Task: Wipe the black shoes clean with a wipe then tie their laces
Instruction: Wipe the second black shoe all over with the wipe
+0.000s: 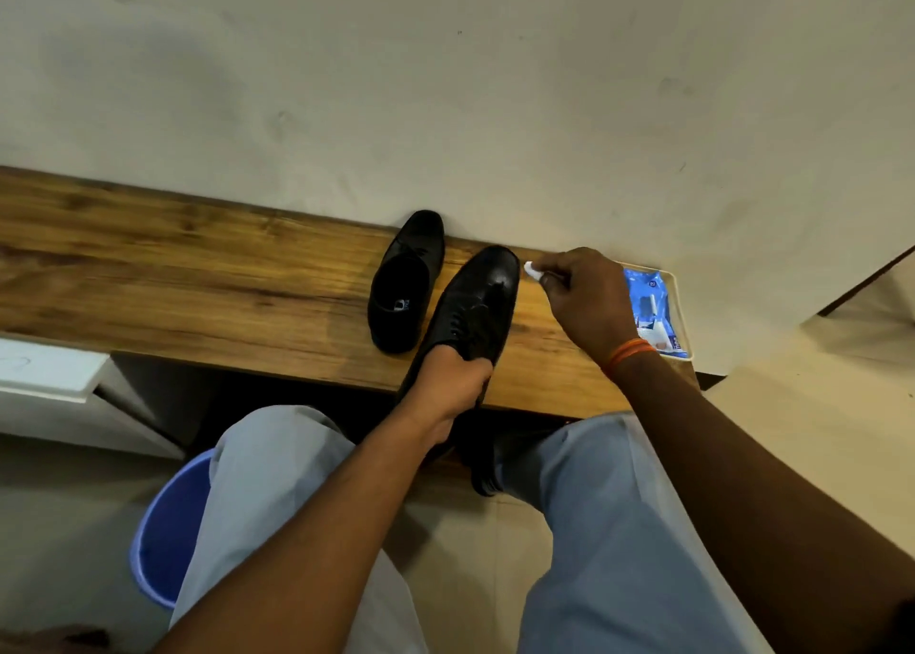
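Two black lace-up shoes are on a wooden shelf (pixel 198 282). The far shoe (pixel 408 282) stands by the wall with its opening facing me. My left hand (pixel 453 381) reaches into the heel opening of the near shoe (pixel 478 302) and grips it, toe pointing at the wall. My right hand (pixel 584 297) hovers just right of that shoe's toe and pinches a small bunched white wipe (pixel 531 270) between its fingertips. The near shoe's laces lie loose on its top.
A blue pack of wipes (pixel 653 312) lies in a pale tray (pixel 676 287) at the shelf's right end, behind my right wrist. A blue bucket (pixel 168 529) stands on the floor by my left knee. A white ledge (pixel 44 371) juts out at the left.
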